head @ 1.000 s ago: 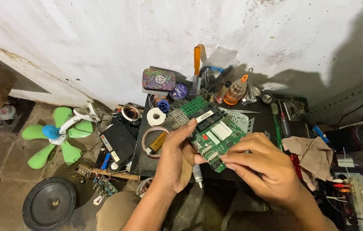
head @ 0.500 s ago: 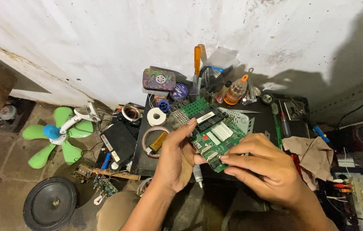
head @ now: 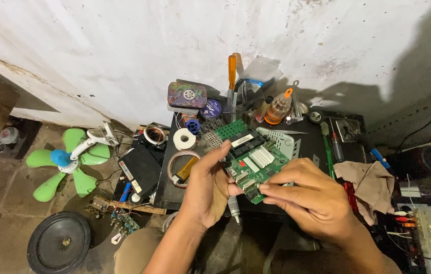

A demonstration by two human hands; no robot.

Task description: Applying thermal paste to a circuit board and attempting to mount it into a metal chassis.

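Gripping the green circuit board [head: 253,158] at its left edge, left hand [head: 206,190] clamps it; right hand [head: 313,199] apparently pinches its near-right edge, board's long axis slanting away-left.

The scene was lit unevenly, with the brightest light falling from about eleven o'clock onto the white wall [head: 124,45]. A broad, soft-edged shadow darkened the wall toward two o'clock, and the dark surface [head: 312,139] below stayed dim, its small items hard to make out. The floor [head: 2,203] at eight o'clock was murky. The centre was sharp; straight lines bowed near the edges. No glare showed.
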